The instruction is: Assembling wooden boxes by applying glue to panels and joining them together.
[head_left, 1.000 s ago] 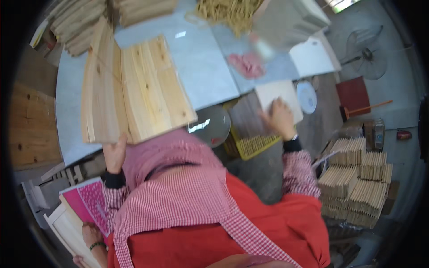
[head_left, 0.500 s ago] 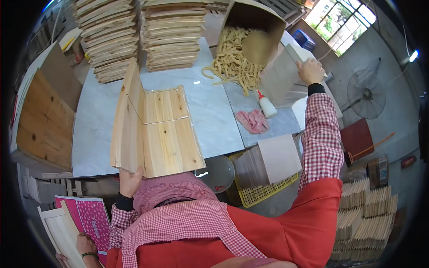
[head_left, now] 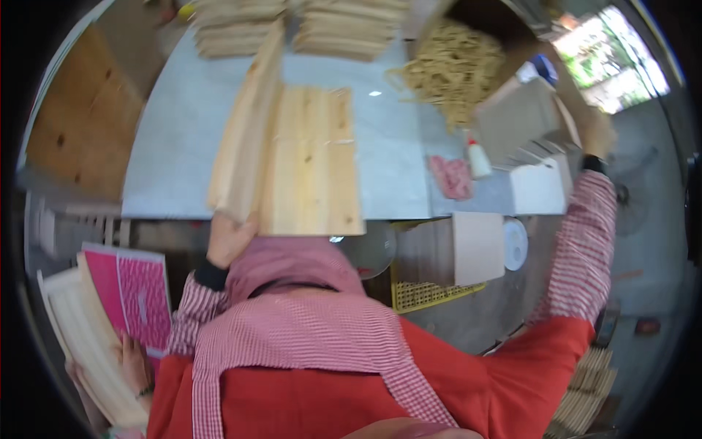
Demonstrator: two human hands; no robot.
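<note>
My left hand (head_left: pixel 232 238) is closed on the near lower corner of a pale wooden box frame. One of its panels (head_left: pixel 245 150) stands tilted upright, and another panel (head_left: pixel 311 164) lies flat on the blue-grey tabletop (head_left: pixel 395 175). At the far right my right hand (head_left: pixel 598 133) is reached out beside a stack of thin grey-white boards (head_left: pixel 515 121). Motion smears its fingers, so I cannot tell whether it holds a board. Between the two hands are a white squeeze bottle with a red tip (head_left: pixel 479 159) and a pink cloth (head_left: pixel 450 178).
Stacked wooden panels (head_left: pixel 347 29) stand at the back. A carton spills tan strips (head_left: pixel 453 69). Below the table edge, a yellow crate (head_left: pixel 431 294) sits by more boards (head_left: pixel 479 249). At lower left, another person's hand (head_left: pixel 133 366) is at a wooden piece (head_left: pixel 88 344) near a pink-patterned board (head_left: pixel 142 293).
My view has shifted, so the table sits higher and the back stacks are partly cut off. My right hand has moved rightward along the board stack. My left hand keeps its hold.
</note>
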